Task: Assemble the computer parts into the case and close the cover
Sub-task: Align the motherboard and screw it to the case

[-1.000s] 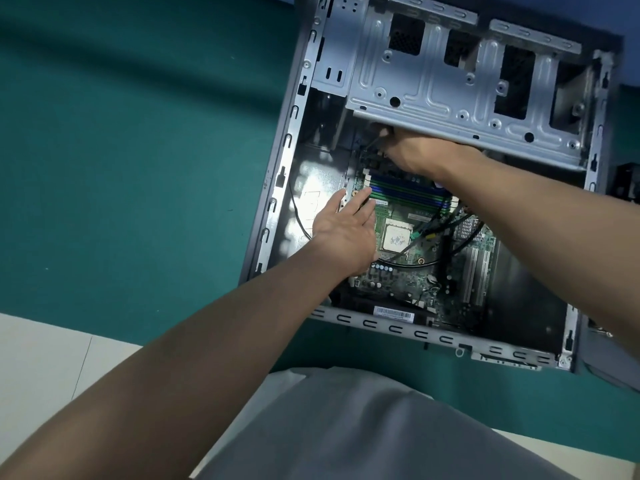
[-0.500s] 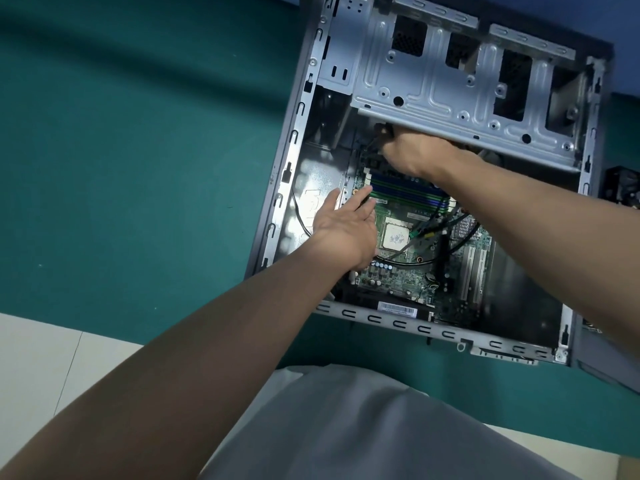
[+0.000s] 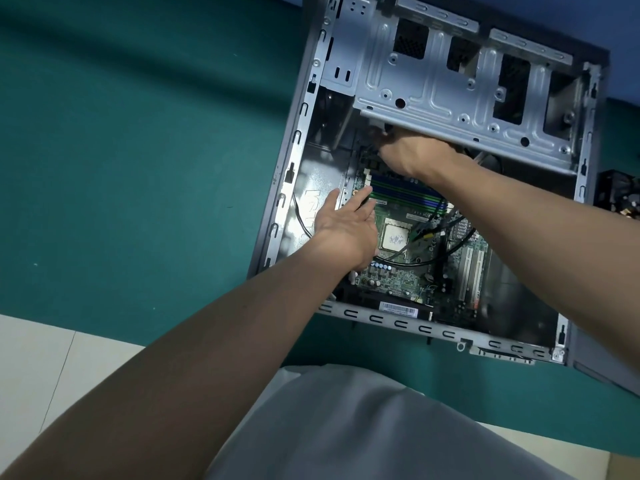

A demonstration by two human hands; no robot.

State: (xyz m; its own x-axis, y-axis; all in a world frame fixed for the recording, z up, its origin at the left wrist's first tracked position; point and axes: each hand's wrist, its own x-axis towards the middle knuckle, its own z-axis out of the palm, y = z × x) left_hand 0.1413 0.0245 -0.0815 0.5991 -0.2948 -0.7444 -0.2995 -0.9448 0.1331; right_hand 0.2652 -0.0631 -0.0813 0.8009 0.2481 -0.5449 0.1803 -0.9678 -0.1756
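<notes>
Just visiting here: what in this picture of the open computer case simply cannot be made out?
All in the head view:
1. Right hand: its fingers are blurred and tucked under the drive cage, so any grip is unseen.
2. Barcode label: the print is too small to read.
3. Black object at the right: cut off by the frame edge.

— What colours are there?
— Silver-grey case (image 3: 426,329) on a teal surface (image 3: 138,133).
— Inside?
— Green motherboard (image 3: 398,278), slots (image 3: 408,194) striped blue and green, black cables (image 3: 408,262), white barcode label (image 3: 397,309) with black bars.
</notes>
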